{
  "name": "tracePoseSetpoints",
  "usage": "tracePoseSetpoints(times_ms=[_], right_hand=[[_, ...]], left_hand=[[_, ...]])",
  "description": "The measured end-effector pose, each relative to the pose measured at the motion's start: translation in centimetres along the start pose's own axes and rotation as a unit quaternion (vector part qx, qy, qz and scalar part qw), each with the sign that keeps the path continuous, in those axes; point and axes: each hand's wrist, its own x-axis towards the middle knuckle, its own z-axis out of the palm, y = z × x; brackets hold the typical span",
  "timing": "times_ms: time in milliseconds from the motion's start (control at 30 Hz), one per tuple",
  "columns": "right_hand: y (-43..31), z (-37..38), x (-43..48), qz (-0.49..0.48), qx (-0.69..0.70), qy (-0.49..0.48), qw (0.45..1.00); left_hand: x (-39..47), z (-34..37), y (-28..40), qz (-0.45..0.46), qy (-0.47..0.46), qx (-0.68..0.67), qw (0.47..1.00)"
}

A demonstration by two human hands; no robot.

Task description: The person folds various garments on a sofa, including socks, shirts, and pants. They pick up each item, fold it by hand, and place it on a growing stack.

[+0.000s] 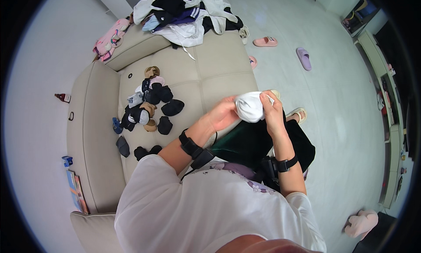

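Observation:
A bundled piece of white cloth [250,107], perhaps a rolled sock, is held up over my lap between both hands. My left hand [226,113] touches its left side, with the fingertips partly hidden behind it. The thumb and fingers of my right hand [272,108] pinch its right edge. Left of my arms, several rolled socks lie on the beige sofa seat [223,62]: black ones [161,92], a tan one [152,72], a dark grey one [123,146] and others in a loose group. A small black ring [130,75] lies near them.
A heap of clothes [184,16] covers the sofa's far end, beside a pink bag [113,39]. Pink slippers [265,42] and a purple slipper [303,59] are on the floor. A low cabinet [393,138] runs along the right. Books [77,191] stand behind the sofa's backrest.

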Motion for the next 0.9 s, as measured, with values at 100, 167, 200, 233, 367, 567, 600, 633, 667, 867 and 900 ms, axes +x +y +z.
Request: tracePoseSetpoints(times_ms=[100,167,200,233,367,567,600,633,667,867,900], right_hand=[[0.4,0.7,0.2,-0.008,-0.007,-0.076,0.997],[0.6,1.7,-0.2,0.029,0.063,-0.061,0.996],[0.8,2.2,-0.5,0.054,0.094,-0.058,0.992],[0.8,2.7,-0.7,0.036,0.142,-0.092,0.985],[0.9,4.3,-0.9,0.107,-0.016,-0.156,0.982],[0.1,-0.4,0.3,0.090,-0.167,-0.113,0.975],[0.0,-1.7,0.5,0.080,-0.167,-0.110,0.976],[-0.1,-2.9,0.6,0.074,-0.194,-0.099,0.973],[-0.1,-4.1,0.9,0.062,-0.210,-0.098,0.971],[0.0,-13.9,7.1,-0.005,-0.254,-0.066,0.965],[0.5,-16.1,9.1,0.015,-0.250,-0.072,0.966]], left_hand=[[-0.5,-0.3,0.5,-0.051,-0.153,-0.037,0.986],[-0.8,-0.2,0.9,-0.017,-0.119,-0.056,0.991],[-0.8,-0.1,1.3,0.015,-0.083,-0.051,0.995],[-1.0,0.1,1.7,0.035,-0.054,0.004,0.998],[-2.4,-0.8,5.1,0.123,0.057,0.337,0.932],[-7.2,-11.2,12.8,0.078,0.337,0.846,0.406],[-7.7,-12.8,11.9,0.053,0.329,0.867,0.370],[-8.0,-14.2,10.8,0.040,0.325,0.886,0.328],[-7.8,-15.3,10.2,-0.001,0.314,0.902,0.296],[-4.8,-17.5,8.6,-0.034,0.284,0.917,0.277],[-4.3,-17.5,8.3,-0.037,0.272,0.925,0.262]])
